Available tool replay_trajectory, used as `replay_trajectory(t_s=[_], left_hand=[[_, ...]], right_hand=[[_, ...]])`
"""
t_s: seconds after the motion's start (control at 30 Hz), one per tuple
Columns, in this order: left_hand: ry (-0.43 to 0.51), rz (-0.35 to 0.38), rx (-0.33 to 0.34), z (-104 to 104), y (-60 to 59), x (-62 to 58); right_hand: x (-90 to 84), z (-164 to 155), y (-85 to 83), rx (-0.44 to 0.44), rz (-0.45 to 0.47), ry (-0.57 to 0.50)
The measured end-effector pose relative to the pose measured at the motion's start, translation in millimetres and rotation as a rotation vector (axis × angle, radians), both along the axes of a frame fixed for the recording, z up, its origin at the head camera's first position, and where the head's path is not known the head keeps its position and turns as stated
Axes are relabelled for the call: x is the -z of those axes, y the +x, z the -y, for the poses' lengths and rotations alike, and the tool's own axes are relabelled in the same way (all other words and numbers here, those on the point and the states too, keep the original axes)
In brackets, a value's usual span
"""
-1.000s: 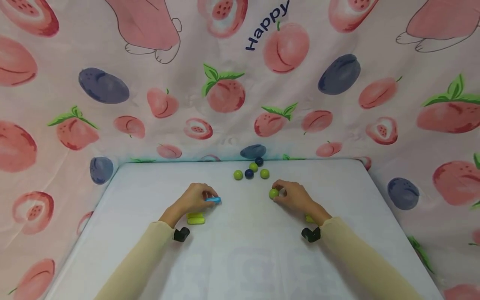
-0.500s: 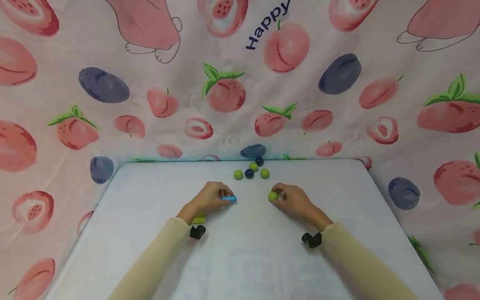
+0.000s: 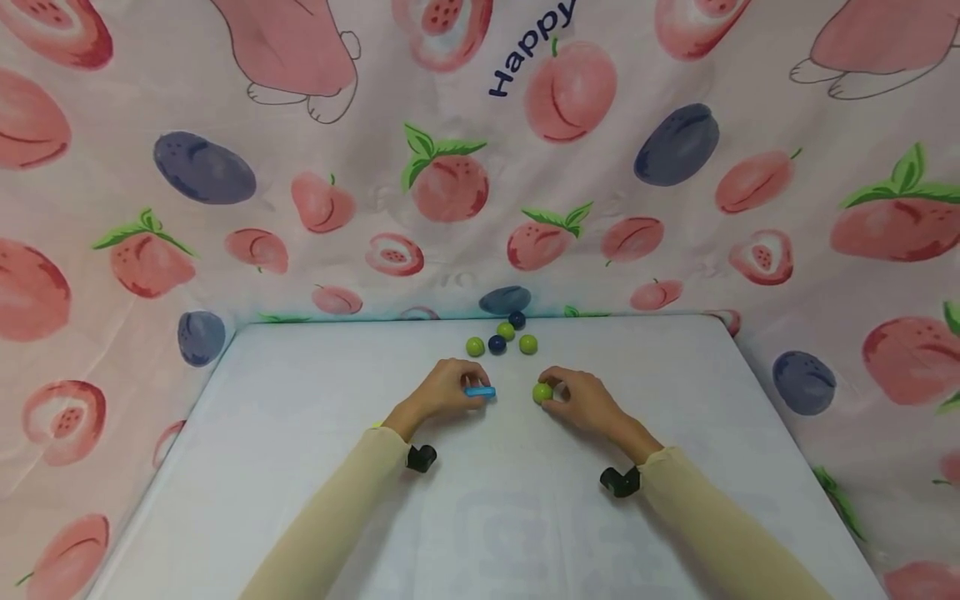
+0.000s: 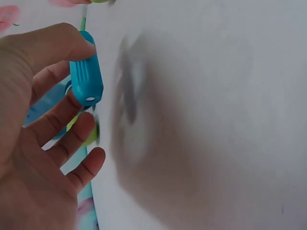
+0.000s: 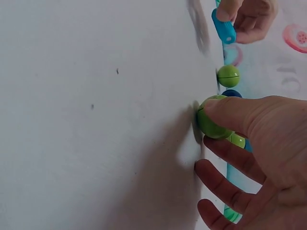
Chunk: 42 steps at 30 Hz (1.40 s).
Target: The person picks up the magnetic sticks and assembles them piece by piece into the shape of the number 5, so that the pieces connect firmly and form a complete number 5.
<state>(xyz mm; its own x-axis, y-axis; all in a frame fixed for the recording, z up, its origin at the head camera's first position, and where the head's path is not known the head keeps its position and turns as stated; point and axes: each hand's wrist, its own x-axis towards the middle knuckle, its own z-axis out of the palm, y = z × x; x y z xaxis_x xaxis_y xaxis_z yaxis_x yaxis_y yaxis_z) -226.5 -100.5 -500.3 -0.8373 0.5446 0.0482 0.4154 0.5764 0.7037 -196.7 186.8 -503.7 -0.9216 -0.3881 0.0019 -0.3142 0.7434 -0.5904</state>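
My left hand point(image 3: 444, 389) pinches a small blue plastic piece point(image 4: 87, 76) between thumb and fingers, just above the white table. The piece is oblong, with raised ridges on its side and a hole at one end; its exact kind does not show. Facing it across a short gap, my right hand point(image 3: 585, 400) holds a green ball point(image 5: 214, 119) with a thin seam, close over the table. In the left wrist view the last fingers of the left hand spread loosely. Beyond both hands lie a green ball point(image 3: 475, 347) and a dark blue ball point(image 3: 497, 344).
Further back are another green ball point(image 3: 528, 344), one more green ball point(image 3: 506, 332) and a dark blue ball point(image 3: 517, 320) by the table's far edge. A yellow-green piece point(image 3: 377, 426) is mostly hidden behind the left wrist. A fruit-printed cloth point(image 3: 450, 250) hangs behind the white table point(image 3: 510, 500).
My left hand has moved right with the blue piece, closer to the right hand. The right hand has shifted slightly left and nearer with its green ball. The left forearm now covers the yellow-green pieces.
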Motion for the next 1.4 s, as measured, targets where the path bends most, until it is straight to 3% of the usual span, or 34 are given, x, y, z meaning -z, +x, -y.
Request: replay_trajectory(t_s=[0.37,0.63,0.9,1.4], left_hand=[[0.011,0.024,-0.016,-21.8,-7.1,12.1],[-0.011,-0.003,0.006,-37.2,-10.0,17.0],[-0.014,-0.012,0.045,-49.4,-11.6,16.8],[-0.012,0.002,0.051,-57.0,-13.5,17.7]], right_hand=[[8.0,2.5,-0.1,-0.016,-0.043,-0.034],[8.8,3.7,1.9,-0.009,-0.039,-0.031],[6.5,2.7,3.0,-0.013,-0.059,-0.055],[8.3,-1.0,3.5,-0.005,-0.052,-0.045]])
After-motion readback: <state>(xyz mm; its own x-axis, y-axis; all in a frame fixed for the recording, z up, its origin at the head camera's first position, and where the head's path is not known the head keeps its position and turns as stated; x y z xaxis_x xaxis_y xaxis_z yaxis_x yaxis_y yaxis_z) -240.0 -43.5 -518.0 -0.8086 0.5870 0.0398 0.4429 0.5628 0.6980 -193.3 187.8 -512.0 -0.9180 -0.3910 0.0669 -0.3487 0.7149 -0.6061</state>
